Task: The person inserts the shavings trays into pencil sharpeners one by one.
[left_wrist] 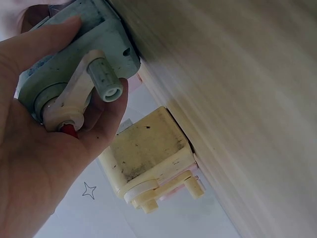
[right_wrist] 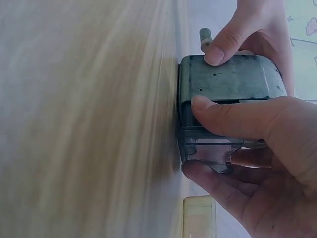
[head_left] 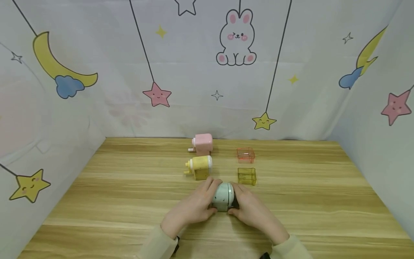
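Your mint-green plastic crank sharpener (head_left: 221,197) sits on the wooden desk (head_left: 129,198): left grip (head_left: 198,205) pinching its 9 o'clock side, right grip (head_left: 251,208) pinching the end with the smoky plastic drawer (right_wrist: 210,151) at 3. Yellow plastic crank sharpener (head_left: 201,167) and pink plastic crank sharpener (head_left: 203,142) at 11, translucent orange plastic box (head_left: 245,155) at 1, translucent yellow plastic box (head_left: 247,176) near 2.

Mint-green crank sharpener (head_left: 221,198), upright.
Dark-specked, it rests on the table (head_left: 129,201); its crank (left_wrist: 74,91) faces left, a translucent drawer (right_wrist: 205,152) projects right.
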A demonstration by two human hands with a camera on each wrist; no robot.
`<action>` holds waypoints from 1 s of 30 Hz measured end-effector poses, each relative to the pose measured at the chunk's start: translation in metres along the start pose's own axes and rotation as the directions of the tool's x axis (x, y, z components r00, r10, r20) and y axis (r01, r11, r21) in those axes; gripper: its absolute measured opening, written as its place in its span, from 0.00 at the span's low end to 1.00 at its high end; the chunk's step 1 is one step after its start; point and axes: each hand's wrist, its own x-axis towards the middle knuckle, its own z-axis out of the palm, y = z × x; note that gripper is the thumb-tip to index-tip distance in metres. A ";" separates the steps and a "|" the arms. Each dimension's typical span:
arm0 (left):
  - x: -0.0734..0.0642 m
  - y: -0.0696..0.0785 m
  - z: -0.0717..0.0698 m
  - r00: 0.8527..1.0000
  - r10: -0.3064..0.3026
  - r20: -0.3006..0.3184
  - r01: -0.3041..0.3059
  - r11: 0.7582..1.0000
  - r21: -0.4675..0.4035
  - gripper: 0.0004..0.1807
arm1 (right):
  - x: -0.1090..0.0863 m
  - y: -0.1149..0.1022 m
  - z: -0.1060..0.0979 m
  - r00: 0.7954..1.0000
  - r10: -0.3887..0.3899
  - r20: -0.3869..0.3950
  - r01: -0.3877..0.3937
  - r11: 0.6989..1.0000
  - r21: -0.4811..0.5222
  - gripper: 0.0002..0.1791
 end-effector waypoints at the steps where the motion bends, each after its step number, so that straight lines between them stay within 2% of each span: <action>1: 0.000 0.000 0.000 1.000 0.002 -0.002 -0.002 1.000 0.003 0.40 | 0.000 0.000 0.000 1.000 -0.011 -0.007 0.011 1.000 0.002 0.42; 5: 0.000 0.000 0.000 1.000 0.013 -0.008 -0.013 1.000 0.009 0.39 | 0.001 0.000 0.001 0.999 -0.039 -0.023 0.040 0.999 0.008 0.44; 18: -0.002 -0.002 0.000 1.000 0.016 -0.003 -0.016 1.000 0.005 0.40 | 0.004 -0.002 0.002 0.999 -0.036 0.002 0.036 0.998 0.047 0.43; 30: -0.003 -0.001 -0.002 1.000 0.001 0.024 -0.001 1.000 -0.017 0.41 | 0.008 -0.002 0.003 0.999 0.000 0.050 -0.006 0.992 0.125 0.42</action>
